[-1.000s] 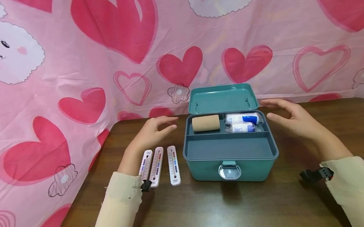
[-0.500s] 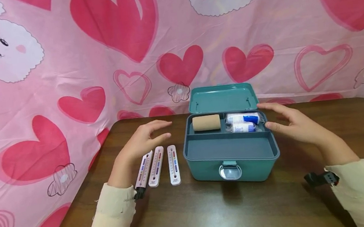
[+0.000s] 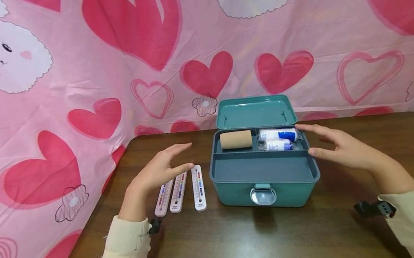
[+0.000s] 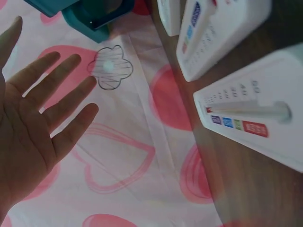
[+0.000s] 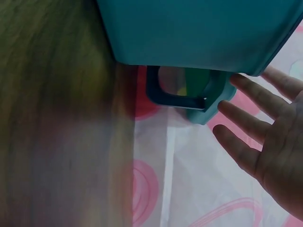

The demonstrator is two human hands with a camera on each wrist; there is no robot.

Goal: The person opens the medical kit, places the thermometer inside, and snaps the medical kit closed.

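Note:
A teal box [image 3: 264, 195] stands on the table with its lid [image 3: 255, 111] tipped back. In its back left compartment lies a tan bandage roll [image 3: 236, 140]; the back right one holds white-and-blue wrapped rolls [image 3: 278, 139], and the front compartment is bare. Three white thermometers [image 3: 198, 188] lie left of the box. Above them hovers my left hand [image 3: 158, 170], fingers extended and holding nothing; the left wrist view shows its spread fingers [image 4: 61, 90]. At the box's right side is my right hand [image 3: 347, 147], fingers extended near the rim. Contact there is unclear.
The brown wooden table [image 3: 266, 241] carries everything. Behind and to the left hangs a pink cloth [image 3: 136, 47] with hearts. A folded handle [image 5: 177, 101] shows behind the box in the right wrist view.
My left hand has drawn back left and down, away from the box and over the thermometers. My right hand has shifted slightly down, staying beside the box. The box and its contents stay put.

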